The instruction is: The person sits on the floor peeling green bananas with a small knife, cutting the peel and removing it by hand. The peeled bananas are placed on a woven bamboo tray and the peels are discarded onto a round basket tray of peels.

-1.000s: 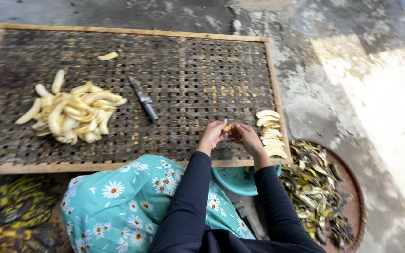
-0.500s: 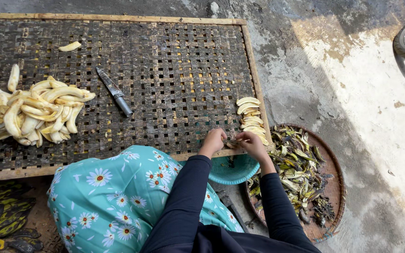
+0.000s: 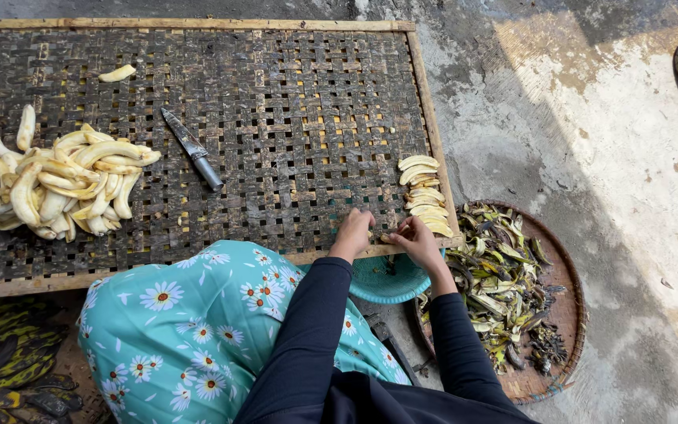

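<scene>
My left hand [image 3: 355, 231] and my right hand [image 3: 416, 240] meet at the near right edge of a dark woven drying rack [image 3: 276, 118]. Between their fingertips they pinch a thin banana slice [image 3: 387, 235], low over the weave. Just beyond my right hand a column of flat banana slices [image 3: 424, 195] lies along the rack's right edge. A heap of peeled bananas [image 3: 56, 184] rests on the left of the rack. A knife [image 3: 191, 148] lies on the rack's middle, with no hand on it.
A round basket of banana peels [image 3: 512, 290] sits on the concrete at my right. A teal plastic basket [image 3: 390, 281] is under my hands. Unpeeled dark bananas [image 3: 1, 361] lie at lower left. One lone peeled banana [image 3: 116, 74] rests far left.
The view has shifted and both hands have come down from above the slice column to the rack's near edge, still together on a slice.
</scene>
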